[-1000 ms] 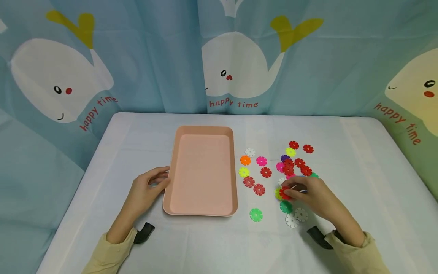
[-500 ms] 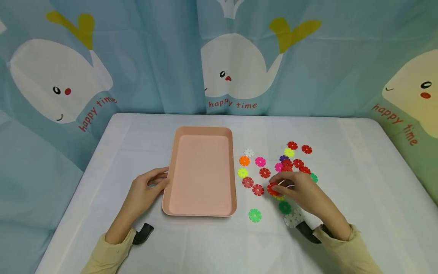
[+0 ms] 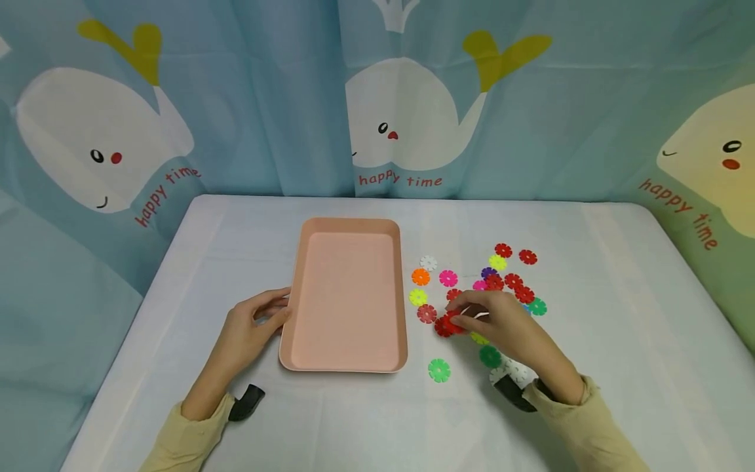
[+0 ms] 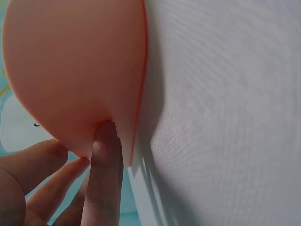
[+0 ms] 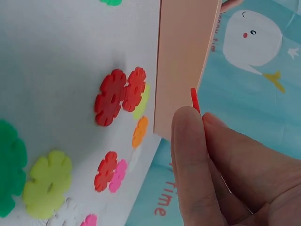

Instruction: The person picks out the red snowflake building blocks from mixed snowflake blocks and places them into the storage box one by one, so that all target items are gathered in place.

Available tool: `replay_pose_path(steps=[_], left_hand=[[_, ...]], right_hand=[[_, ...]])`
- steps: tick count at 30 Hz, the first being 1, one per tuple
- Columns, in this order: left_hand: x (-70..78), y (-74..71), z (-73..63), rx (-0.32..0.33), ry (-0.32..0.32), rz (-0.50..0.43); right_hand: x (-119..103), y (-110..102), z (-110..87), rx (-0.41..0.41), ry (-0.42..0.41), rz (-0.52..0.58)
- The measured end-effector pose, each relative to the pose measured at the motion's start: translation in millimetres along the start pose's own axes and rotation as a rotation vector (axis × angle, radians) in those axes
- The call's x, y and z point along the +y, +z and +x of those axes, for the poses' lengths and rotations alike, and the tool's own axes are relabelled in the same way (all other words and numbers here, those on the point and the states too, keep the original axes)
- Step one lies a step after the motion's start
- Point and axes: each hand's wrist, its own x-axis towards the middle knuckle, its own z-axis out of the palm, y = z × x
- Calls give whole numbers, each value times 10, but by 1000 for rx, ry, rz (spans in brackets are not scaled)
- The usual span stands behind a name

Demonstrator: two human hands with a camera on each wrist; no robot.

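Red disc (image 5: 194, 98) in pinch of right hand (image 3: 498, 321) over white table (image 3: 354, 419), blue curtain (image 3: 289, 98) behind.

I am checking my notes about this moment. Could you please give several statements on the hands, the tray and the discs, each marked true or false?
1. The pink tray lies between the left hand and the right hand. True.
2. The right hand pinches a green disc. False: it pinches a red disc.
3. The left hand touches the tray. True.
4. In the head view, the light green disc appears below the orange disc. True.
5. The orange disc lies inside the tray. False: it lies on the table.
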Motion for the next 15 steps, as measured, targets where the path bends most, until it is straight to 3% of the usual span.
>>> replay_pose_path(steps=[7, 15], left_hand=[[16, 0, -2, -7, -16, -29], [10, 3, 0, -6, -24, -16]], right_hand=[[-46, 67, 70, 24, -34, -14], [-140, 125, 166, -5, -24, 54]])
